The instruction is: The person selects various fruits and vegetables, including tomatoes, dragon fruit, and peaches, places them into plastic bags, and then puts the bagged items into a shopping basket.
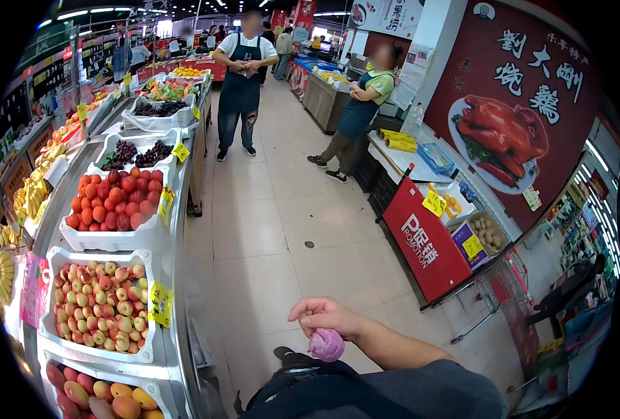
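Note:
My right hand (333,318) is in front of my body, its fingers curled around a purple, swirled, bun-like item (326,344). Most of the item bulges out below the fist. A skin-toned shape at the bottom edge, over the mangoes (126,406), may be a fingertip of my left hand (100,407); the rest of that hand is out of view. To the left along the fruit stand are a white crate of small red-and-yellow nectarines (103,306) and a crate of red plums (116,201).
Dark grapes (152,153) and bananas (35,196) lie farther along the stand. Two people in aprons stand ahead, one in the aisle (244,78), one by the right counter (365,110). A red promotion board (425,238) and a shopping cart (498,293) are at right.

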`<state>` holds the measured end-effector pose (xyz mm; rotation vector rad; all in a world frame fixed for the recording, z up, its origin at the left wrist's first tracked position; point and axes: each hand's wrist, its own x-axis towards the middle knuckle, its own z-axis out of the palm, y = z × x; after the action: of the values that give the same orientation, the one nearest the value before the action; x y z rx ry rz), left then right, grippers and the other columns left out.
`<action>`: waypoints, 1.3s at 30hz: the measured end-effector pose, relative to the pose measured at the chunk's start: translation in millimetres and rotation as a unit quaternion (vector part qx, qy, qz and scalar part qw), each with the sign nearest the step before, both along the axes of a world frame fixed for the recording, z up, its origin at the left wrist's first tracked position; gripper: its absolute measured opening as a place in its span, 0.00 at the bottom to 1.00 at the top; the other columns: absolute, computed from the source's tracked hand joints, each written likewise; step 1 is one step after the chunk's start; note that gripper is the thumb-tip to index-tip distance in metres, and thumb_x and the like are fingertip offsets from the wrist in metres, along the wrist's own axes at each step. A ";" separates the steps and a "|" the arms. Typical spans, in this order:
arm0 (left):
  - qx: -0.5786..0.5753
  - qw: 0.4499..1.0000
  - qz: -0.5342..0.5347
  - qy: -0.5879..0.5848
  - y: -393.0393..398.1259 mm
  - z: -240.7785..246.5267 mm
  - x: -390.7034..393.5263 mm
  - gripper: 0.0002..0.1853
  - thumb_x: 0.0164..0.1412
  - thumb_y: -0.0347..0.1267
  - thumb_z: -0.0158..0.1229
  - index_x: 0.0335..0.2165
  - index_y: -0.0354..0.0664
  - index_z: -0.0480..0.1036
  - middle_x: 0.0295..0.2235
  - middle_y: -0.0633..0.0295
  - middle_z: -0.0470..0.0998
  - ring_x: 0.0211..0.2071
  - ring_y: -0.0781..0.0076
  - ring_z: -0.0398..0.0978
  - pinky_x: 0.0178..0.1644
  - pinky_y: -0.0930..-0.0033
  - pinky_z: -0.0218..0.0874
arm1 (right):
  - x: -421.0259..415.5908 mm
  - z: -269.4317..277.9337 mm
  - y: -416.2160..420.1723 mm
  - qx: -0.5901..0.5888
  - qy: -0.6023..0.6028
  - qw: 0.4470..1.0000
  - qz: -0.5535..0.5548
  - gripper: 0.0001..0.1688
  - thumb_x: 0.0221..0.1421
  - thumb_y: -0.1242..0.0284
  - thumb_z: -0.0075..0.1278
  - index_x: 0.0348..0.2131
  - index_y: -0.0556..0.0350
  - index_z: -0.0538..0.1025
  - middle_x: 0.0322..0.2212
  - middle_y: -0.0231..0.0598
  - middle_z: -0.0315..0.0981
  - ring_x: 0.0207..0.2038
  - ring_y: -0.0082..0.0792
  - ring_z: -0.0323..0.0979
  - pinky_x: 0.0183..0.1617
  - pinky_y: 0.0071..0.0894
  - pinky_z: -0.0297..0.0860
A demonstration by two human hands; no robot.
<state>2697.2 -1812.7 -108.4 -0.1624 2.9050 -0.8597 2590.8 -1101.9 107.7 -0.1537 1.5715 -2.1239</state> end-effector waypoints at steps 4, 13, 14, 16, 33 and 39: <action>0.173 0.980 0.086 0.034 86.3 52.6 -57.1 0.10 0.49 0.38 0.50 0.24 0.47 0.75 0.24 0.61 0.76 0.28 0.67 0.74 0.30 0.65 0.64 | 8.5 -2.7 12.0 0.009 0.013 1.000 -0.015 0.11 0.52 0.75 0.44 0.37 0.60 0.70 0.18 0.31 0.66 0.22 0.19 0.64 0.25 0.17 0.61; 0.249 0.958 0.117 0.076 122.5 71.9 -96.9 0.11 0.50 0.38 0.50 0.27 0.44 0.73 0.26 0.57 0.76 0.29 0.64 0.74 0.31 0.63 0.64 | 6.2 -4.5 8.3 0.005 0.004 1.000 0.000 0.11 0.52 0.75 0.44 0.37 0.59 0.71 0.20 0.29 0.65 0.23 0.16 0.63 0.27 0.15 0.61; 0.251 0.958 0.116 0.076 124.7 74.0 -101.1 0.11 0.50 0.38 0.50 0.27 0.44 0.73 0.26 0.56 0.75 0.29 0.63 0.74 0.31 0.63 0.64 | 6.8 -4.4 8.4 0.004 0.007 1.000 -0.002 0.11 0.52 0.75 0.44 0.37 0.60 0.70 0.19 0.30 0.65 0.23 0.17 0.64 0.26 0.16 0.62; 0.260 0.955 0.115 0.079 128.5 75.8 -106.9 0.11 0.50 0.38 0.50 0.28 0.44 0.73 0.27 0.56 0.75 0.29 0.63 0.74 0.32 0.63 0.64 | 8.5 -5.3 9.1 0.002 0.010 1.000 -0.005 0.11 0.52 0.75 0.44 0.37 0.60 0.70 0.19 0.30 0.65 0.22 0.18 0.64 0.25 0.16 0.62; 0.309 0.934 0.150 0.099 113.4 72.4 -78.5 0.16 0.51 0.39 0.50 0.34 0.38 0.71 0.30 0.49 0.74 0.32 0.57 0.73 0.33 0.60 0.63 | 21.0 -10.9 -3.9 -0.002 -0.028 1.000 0.014 0.12 0.52 0.75 0.44 0.38 0.59 0.71 0.21 0.28 0.65 0.23 0.16 0.64 0.27 0.16 0.62; 0.357 0.904 0.184 0.144 99.4 63.5 -50.9 0.18 0.52 0.39 0.50 0.36 0.37 0.70 0.31 0.46 0.73 0.33 0.55 0.72 0.34 0.58 0.63 | -2.3 -9.1 -7.1 -0.011 -0.028 0.999 0.038 0.12 0.51 0.75 0.45 0.37 0.60 0.71 0.19 0.30 0.66 0.22 0.18 0.64 0.26 0.16 0.62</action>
<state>2646.4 -1713.3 -44.8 -0.7811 3.0624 0.3281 2588.4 -1109.0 98.6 -0.1571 1.4870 -2.0710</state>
